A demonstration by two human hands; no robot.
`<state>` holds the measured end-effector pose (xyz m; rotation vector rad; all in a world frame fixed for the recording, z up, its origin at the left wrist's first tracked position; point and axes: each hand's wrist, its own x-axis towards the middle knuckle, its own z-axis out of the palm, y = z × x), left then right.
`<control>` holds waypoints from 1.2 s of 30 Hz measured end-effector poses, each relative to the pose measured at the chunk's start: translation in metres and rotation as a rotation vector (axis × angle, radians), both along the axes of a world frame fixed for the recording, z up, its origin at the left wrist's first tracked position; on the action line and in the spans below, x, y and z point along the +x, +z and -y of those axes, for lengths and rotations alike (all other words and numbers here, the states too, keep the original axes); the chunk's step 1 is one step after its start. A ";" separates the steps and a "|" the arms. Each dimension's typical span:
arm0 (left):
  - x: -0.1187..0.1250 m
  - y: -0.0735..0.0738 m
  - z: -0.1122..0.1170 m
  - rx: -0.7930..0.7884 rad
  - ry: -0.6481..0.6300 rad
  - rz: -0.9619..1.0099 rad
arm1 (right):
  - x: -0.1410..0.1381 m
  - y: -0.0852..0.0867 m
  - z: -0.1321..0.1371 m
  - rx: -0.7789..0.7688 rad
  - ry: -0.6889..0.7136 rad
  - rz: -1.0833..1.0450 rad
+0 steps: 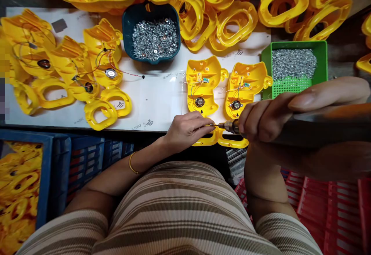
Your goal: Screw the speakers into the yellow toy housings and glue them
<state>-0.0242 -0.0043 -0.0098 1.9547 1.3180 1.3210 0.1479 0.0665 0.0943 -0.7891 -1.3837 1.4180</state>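
My right hand (269,116) is wrapped round a dark power screwdriver (327,125), which points left. Its thin bit reaches the fingertips of my left hand (189,129). Those fingers are pinched together at the bit's tip; whatever lies between them is too small to make out. Just beyond my left hand is a yellow plastic shell half (203,87) with a round speaker, a small circuit board and thin wires inside. A second yellow shell half (245,89) lies to its right. Their loop-shaped handles (232,143) stick out over the table's front edge, partly hidden by my hands.
A dark green bin (126,34) holds many small metal screws; a bright green basket (323,60) holds more. Yellow shells (69,65) lie at left, others (234,19) pile up behind. Blue crates (55,170) stand at lower left, red crates (327,208) at lower right.
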 end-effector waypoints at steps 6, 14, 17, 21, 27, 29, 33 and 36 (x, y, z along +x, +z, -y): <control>-0.008 0.004 -0.001 0.098 0.183 -0.228 | -0.010 0.011 -0.006 -0.021 0.147 0.059; -0.010 -0.003 0.004 -0.004 0.237 -0.426 | -0.039 -0.036 -0.031 0.249 -0.003 -0.150; -0.008 -0.003 0.003 -0.012 0.232 -0.402 | -0.042 -0.044 -0.035 0.252 0.063 -0.106; -0.007 -0.002 0.001 -0.025 0.230 -0.388 | -0.050 -0.048 -0.038 0.270 -0.016 -0.121; -0.006 -0.002 0.000 -0.033 0.240 -0.381 | -0.054 -0.056 -0.039 0.236 0.008 -0.128; -0.006 -0.003 -0.001 -0.027 0.245 -0.375 | -0.053 -0.059 -0.041 0.227 0.048 -0.141; -0.006 -0.005 -0.002 0.000 0.228 -0.374 | -0.052 -0.063 -0.047 0.232 0.139 -0.197; -0.006 -0.006 -0.002 0.010 0.214 -0.371 | -0.052 -0.063 -0.050 0.214 0.201 -0.171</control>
